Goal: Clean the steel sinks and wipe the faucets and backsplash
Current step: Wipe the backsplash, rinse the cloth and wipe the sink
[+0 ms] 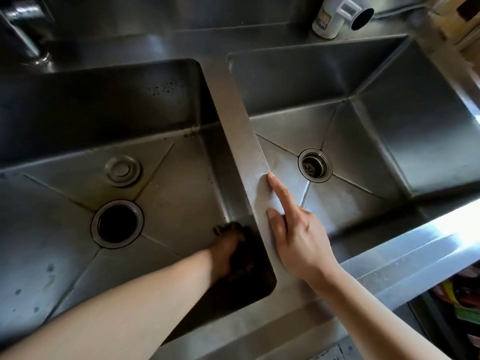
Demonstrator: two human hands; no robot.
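Down in the near right corner of the left steel sink basin (65, 229), the left hand (228, 252) curls round a dark scrubbing pad (233, 228) (too shadowed to tell its make), pressed against the wall below the steel divider strip (233, 120). The right hand (296, 237) rests on that divider, forefinger straight, holding nothing. The right steel sink basin (363, 131) shows its round drain strainer (315, 165); a loose round steel drain cover (122, 170) lies behind the left basin's open dark drain hole (117, 223).

Two sinks (65, 120) (363, 81), two drains (117, 224) (315, 165), one stopper (122, 170), one bottle (327, 18)
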